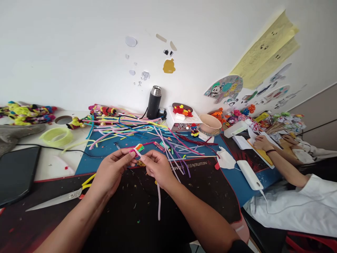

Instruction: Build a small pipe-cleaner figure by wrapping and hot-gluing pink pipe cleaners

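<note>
Black mat [118, 221] below, both hands [112, 170] [160, 170] in tight pinches on a pale strip [137, 153].

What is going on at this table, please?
The left hand and right hand hold a small pink and white piece between their fingertips. A pale strip runs down from beneath the right hand. Scissors lie to the left on the dark mat, and many strips are spread beyond the hands. At the right, another person's hand is over papers.
</note>
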`<move>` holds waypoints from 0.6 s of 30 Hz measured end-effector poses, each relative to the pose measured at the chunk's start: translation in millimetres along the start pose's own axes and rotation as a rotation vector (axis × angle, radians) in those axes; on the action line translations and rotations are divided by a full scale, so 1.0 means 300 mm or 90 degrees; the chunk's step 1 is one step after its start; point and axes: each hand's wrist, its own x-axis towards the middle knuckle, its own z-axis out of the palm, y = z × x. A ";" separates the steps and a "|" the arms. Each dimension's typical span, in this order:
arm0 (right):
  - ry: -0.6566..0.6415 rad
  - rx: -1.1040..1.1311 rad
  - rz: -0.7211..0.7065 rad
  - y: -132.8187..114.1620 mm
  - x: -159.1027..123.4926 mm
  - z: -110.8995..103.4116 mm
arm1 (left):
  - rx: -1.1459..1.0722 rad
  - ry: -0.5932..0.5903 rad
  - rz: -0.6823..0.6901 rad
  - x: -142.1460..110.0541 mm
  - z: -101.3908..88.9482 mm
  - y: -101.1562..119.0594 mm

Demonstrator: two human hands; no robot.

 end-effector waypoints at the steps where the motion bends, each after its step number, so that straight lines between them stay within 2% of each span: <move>1: 0.002 -0.005 -0.003 0.000 -0.001 -0.002 | 0.002 -0.002 0.003 0.001 -0.002 -0.002; 11: 0.014 -0.051 -0.021 0.003 -0.004 -0.019 | -0.002 -0.001 -0.006 0.007 -0.002 -0.009; 18: 0.010 -0.018 -0.013 0.021 -0.002 -0.016 | -0.023 -0.026 -0.012 0.009 -0.007 -0.016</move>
